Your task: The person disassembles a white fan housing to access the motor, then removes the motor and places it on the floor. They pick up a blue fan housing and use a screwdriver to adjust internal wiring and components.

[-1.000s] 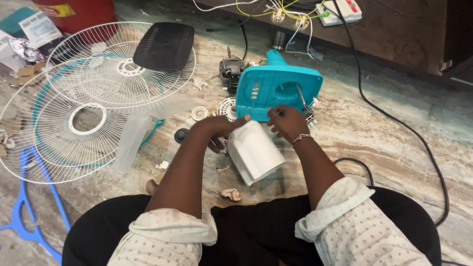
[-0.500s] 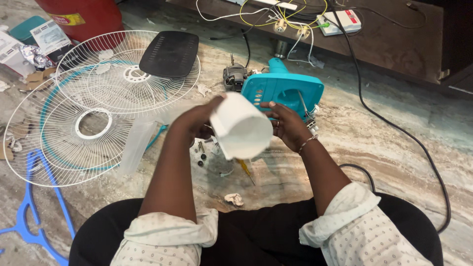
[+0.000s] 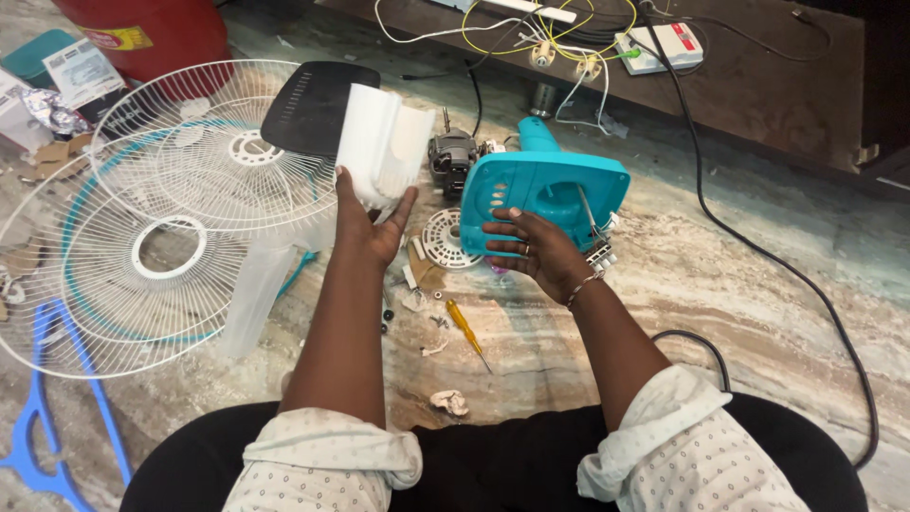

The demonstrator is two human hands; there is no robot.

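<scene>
The white cover [image 3: 384,144] in the left hand [image 3: 368,226] looks like smooth, slightly shiny plastic. The teal housing [image 3: 542,197] under the right hand [image 3: 536,254] is plastic too, smooth and a bit matt. The fan grilles [image 3: 180,204] are thin metal wire with a white coat. The motor [image 3: 452,159] looks like dull grey metal. The floor [image 3: 720,303] is polished stone with swirly streaks. The screwdriver [image 3: 466,329] has a glossy yellow plastic handle. The sleeves [image 3: 701,446] are soft dotted cloth.
</scene>
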